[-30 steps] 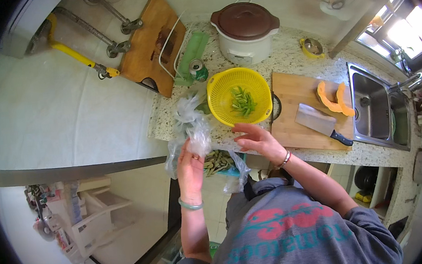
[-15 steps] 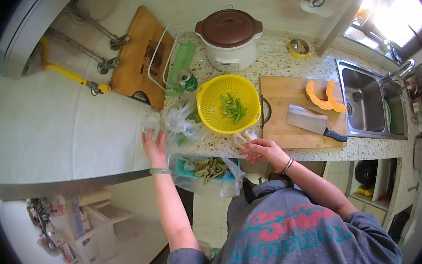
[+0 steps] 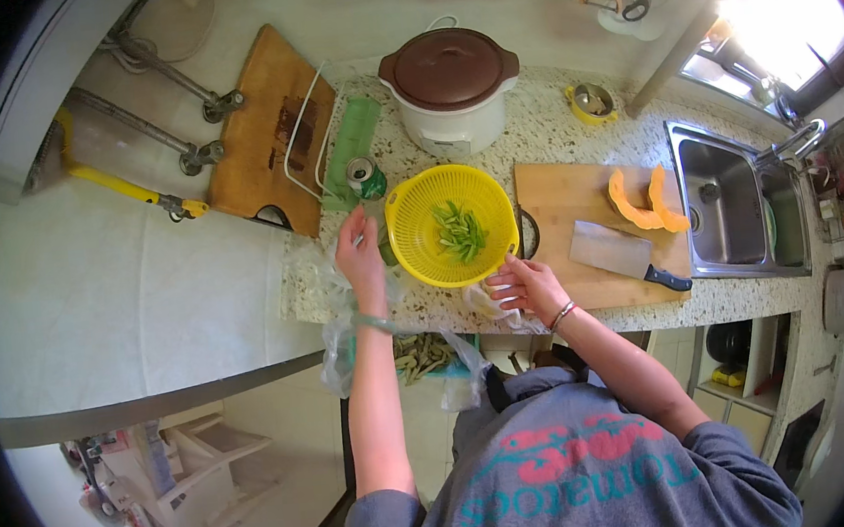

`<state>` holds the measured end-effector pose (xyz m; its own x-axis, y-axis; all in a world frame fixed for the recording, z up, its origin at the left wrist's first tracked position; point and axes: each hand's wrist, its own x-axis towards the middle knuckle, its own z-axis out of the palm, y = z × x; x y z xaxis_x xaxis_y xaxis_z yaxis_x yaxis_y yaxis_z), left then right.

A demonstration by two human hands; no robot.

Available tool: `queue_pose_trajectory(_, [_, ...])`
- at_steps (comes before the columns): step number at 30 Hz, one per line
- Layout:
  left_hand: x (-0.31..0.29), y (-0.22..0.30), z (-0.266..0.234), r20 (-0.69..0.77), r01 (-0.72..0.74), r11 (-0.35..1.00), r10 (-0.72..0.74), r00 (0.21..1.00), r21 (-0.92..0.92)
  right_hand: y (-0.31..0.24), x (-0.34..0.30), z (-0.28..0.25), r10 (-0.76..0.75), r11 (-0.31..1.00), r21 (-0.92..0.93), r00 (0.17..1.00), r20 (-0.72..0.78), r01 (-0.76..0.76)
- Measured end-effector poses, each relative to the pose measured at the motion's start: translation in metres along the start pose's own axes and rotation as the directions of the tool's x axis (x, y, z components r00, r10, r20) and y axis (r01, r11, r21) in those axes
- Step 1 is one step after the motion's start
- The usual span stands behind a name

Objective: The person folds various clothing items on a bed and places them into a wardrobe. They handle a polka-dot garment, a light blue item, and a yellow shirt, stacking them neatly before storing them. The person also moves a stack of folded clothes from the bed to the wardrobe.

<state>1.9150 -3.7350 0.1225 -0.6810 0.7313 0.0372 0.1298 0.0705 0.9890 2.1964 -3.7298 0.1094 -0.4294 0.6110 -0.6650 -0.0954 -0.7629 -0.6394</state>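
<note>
A yellow plastic colander (image 3: 408, 250) with a small heap of cut green vegetable pieces (image 3: 459, 232) stands on the speckled counter (image 3: 314, 293). Close to the colander's left side is my left hand (image 3: 361, 254), its fingers parted and nothing visible in them. My right hand (image 3: 530, 287) is at the lower right rim, thumb by the small handle and other fingers spread below it; firm grip is not evident. Crumpled clear plastic (image 3: 486, 303) lies by that hand. Below the counter edge, a plastic-lined turquoise container holds brownish-green pods (image 3: 422, 357), partly covered by my left arm.
Right of the colander, a wooden cutting board (image 3: 553, 212) bears a cleaver (image 3: 611, 249) and orange squash pieces (image 3: 633, 203). Beyond it is a steel sink (image 3: 722, 192). A lidded white pot (image 3: 450, 125), green can (image 3: 365, 180) and upright wooden board (image 3: 265, 137) stand behind.
My left hand has moved right and up, from the plastic bag to the colander's left side. My right hand has risen to the colander's lower right rim. The view has shifted slightly.
</note>
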Motion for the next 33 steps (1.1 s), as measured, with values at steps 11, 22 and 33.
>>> queue_pose_trajectory(11, [0.101,-0.016,0.043,0.021,-0.144,0.696,0.182,0.983,0.704,-0.010,0.001,0.011,-0.051,0.997,0.059,0.999,0.014,0.050])
queue_pose_trajectory(22, [0.089,0.006,0.027,0.029,-0.282,0.750,0.331,0.943,0.598,-0.034,0.045,0.099,-0.070,0.994,0.105,0.956,0.285,0.042])
queue_pose_trajectory(33, [0.004,0.035,-0.151,-0.263,-0.012,0.771,0.232,0.937,0.637,0.017,0.075,0.179,0.142,0.989,-0.051,0.842,0.521,-0.135])
